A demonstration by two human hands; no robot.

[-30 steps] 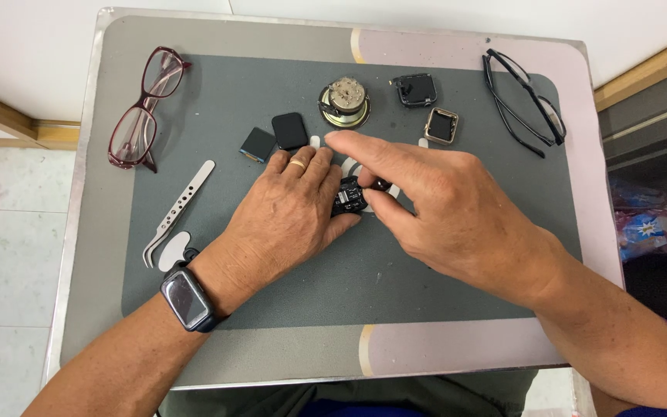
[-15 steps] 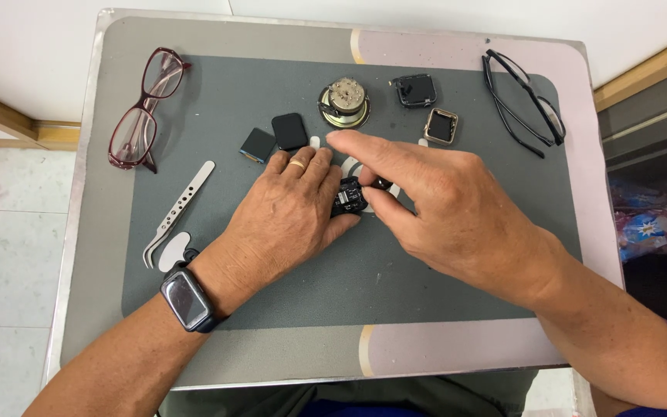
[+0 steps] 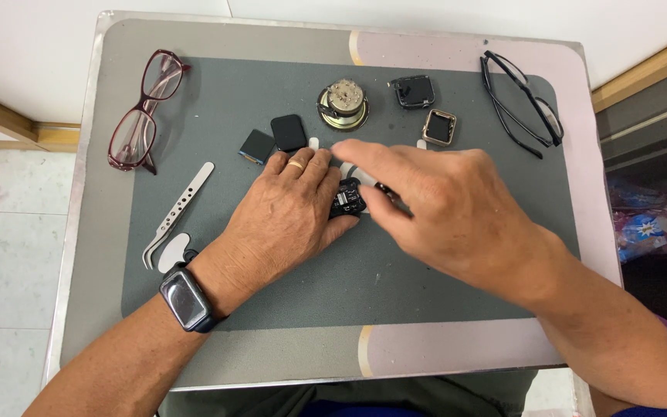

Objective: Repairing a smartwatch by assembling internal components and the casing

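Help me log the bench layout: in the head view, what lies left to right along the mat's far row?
Red glasses → blue-edged square part → black screen → round speaker → black watch case → silver watch frame → black glasses.

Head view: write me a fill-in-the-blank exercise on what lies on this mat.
1. The left hand steadies a small black watch part on the grey ____.
2. The glasses at the far left have a dark ____ frame.
3. The tweezers lie to the ____ of the left hand.
4. The left wrist wears a black ____.

Missing words: mat; red; left; watch
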